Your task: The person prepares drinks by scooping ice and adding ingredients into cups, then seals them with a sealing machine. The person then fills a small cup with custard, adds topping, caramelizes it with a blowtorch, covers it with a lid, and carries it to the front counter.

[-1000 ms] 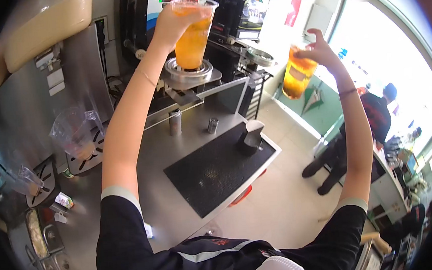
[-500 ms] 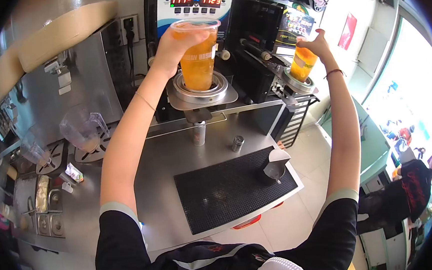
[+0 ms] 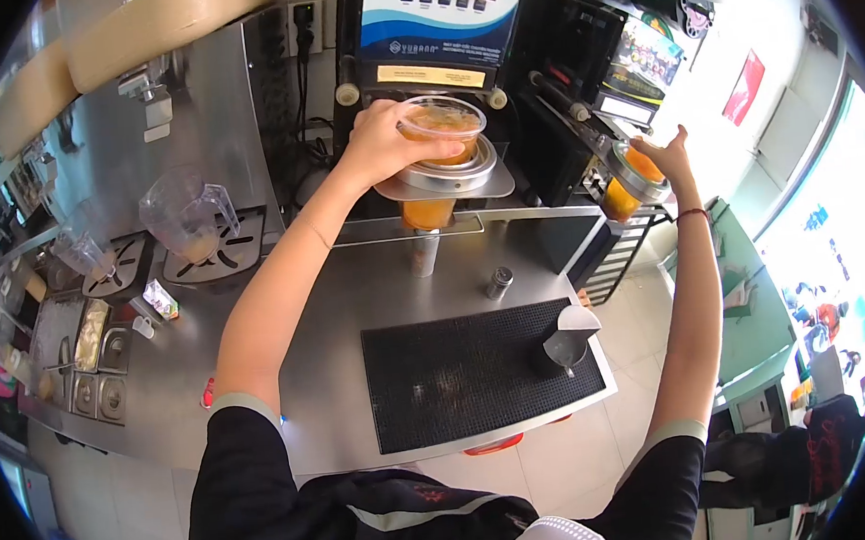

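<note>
My left hand [image 3: 382, 145] wraps round the rim of a clear plastic cup [image 3: 429, 213] of orange-amber drink. The cup sits down in the metal ring [image 3: 458, 180] of a cup-sealing machine [image 3: 439, 31], its lower part showing beneath the plate. On the right, my right hand [image 3: 668, 161] grips the top of a second plastic cup [image 3: 620, 200] of orange-yellow drink, one finger raised. That cup rests tilted in view inside the ring [image 3: 651, 188] of a second black machine [image 3: 584, 64]. The fingers partly cover both rims.
Below lies a black rubber mat [image 3: 470, 378] with a clear measuring jug [image 3: 564, 349] on it. A small metal canister [image 3: 499, 282] stands behind the mat. Blender jugs [image 3: 183, 215] and topping pans [image 3: 110, 395] occupy the left counter. Another person [image 3: 816, 452] is at far right.
Both cups have gone down into their rings, the hands lowering with them. The view has shifted, so the machines appear further right.
</note>
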